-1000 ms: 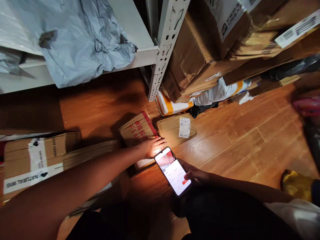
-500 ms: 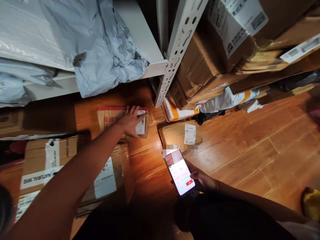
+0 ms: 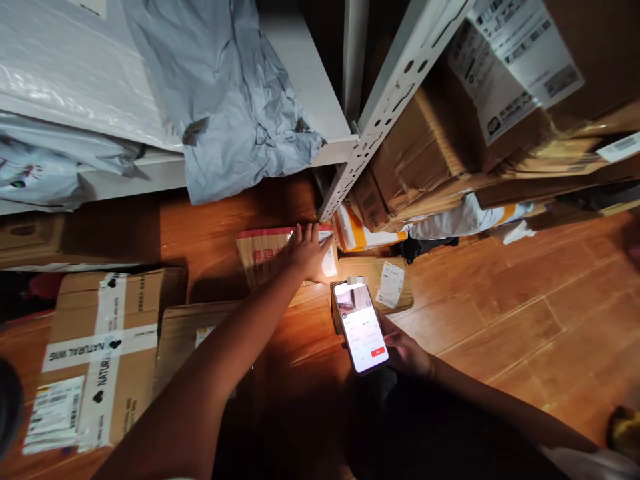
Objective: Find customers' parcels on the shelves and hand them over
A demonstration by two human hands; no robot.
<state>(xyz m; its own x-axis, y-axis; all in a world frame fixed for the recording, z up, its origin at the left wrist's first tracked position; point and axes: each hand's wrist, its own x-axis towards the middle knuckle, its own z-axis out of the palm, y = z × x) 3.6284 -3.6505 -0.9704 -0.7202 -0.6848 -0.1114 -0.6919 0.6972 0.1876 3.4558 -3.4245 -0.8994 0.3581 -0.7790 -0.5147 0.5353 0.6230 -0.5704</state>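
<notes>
My left hand (image 3: pixel 311 252) lies spread over the right end of a flat cardboard parcel (image 3: pixel 265 250) with a red edge and red print. Its fingers partly cover the white label at that end. The parcel rests on the wooden floor beside the shelf post. My right hand (image 3: pixel 406 348) grips a smartphone (image 3: pixel 361 327) with a lit screen that has a red button near the bottom. Just beyond the phone lies a flat brown parcel (image 3: pixel 345 268) with a white label (image 3: pixel 391 285); the phone hides part of it.
A white perforated shelf post (image 3: pixel 385 120) rises in the middle. Grey plastic mailers (image 3: pixel 225 100) hang over the shelf at left. Stacked cardboard boxes (image 3: pixel 400 167) stand at right, above a white and orange package (image 3: pixel 365 233). A "NATURAL WIG" taped box (image 3: pixel 133 360) sits at lower left.
My left hand and the red-edged parcel have moved right across the floor, up against the shelf post and the labelled brown parcel. My right hand still holds the smartphone. The view has shifted slightly.
</notes>
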